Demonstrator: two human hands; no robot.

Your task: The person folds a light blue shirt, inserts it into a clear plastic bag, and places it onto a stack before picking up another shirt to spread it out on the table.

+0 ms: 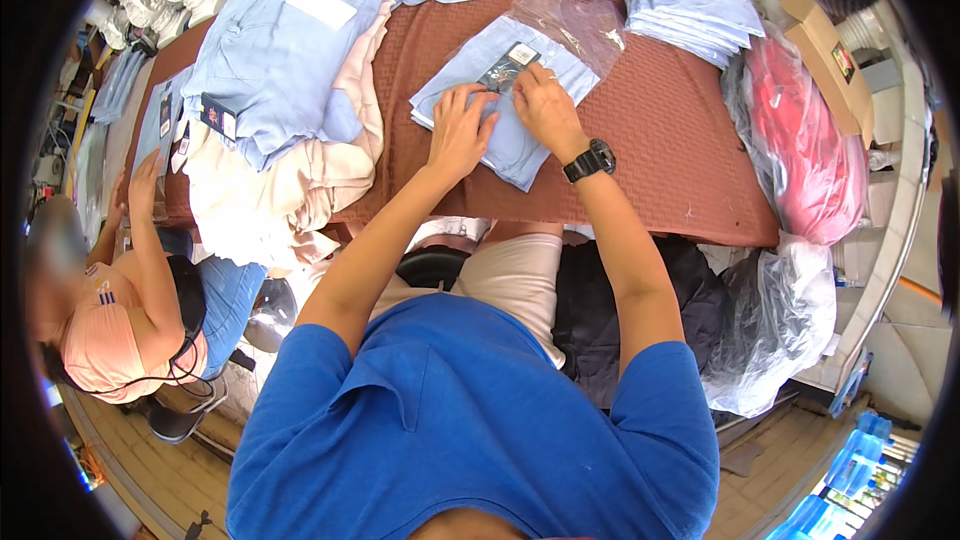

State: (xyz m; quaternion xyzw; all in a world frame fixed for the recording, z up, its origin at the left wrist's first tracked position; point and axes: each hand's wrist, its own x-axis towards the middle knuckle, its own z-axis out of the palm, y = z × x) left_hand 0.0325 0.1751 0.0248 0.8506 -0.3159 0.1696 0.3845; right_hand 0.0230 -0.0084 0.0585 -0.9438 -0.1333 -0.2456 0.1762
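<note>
On the brown-covered table in front of me lies a folded light-blue shirt with a dark tag on top. A clear plastic bag spreads from the shirt's far right end; I cannot tell how much of the shirt is inside it. My left hand rests on the shirt, fingertips at the tag's near left edge, thumb apart from the fingers. My right hand, below a black wristwatch, has its fingers bent down together at the tag's right side. What lies under its fingertips is partly hidden.
Unfolded blue shirts heap over cream cloth at the left. Folded shirts are stacked at the far right. Right of the table are a plastic-wrapped red bundle and a cardboard box. Another person sits at the left.
</note>
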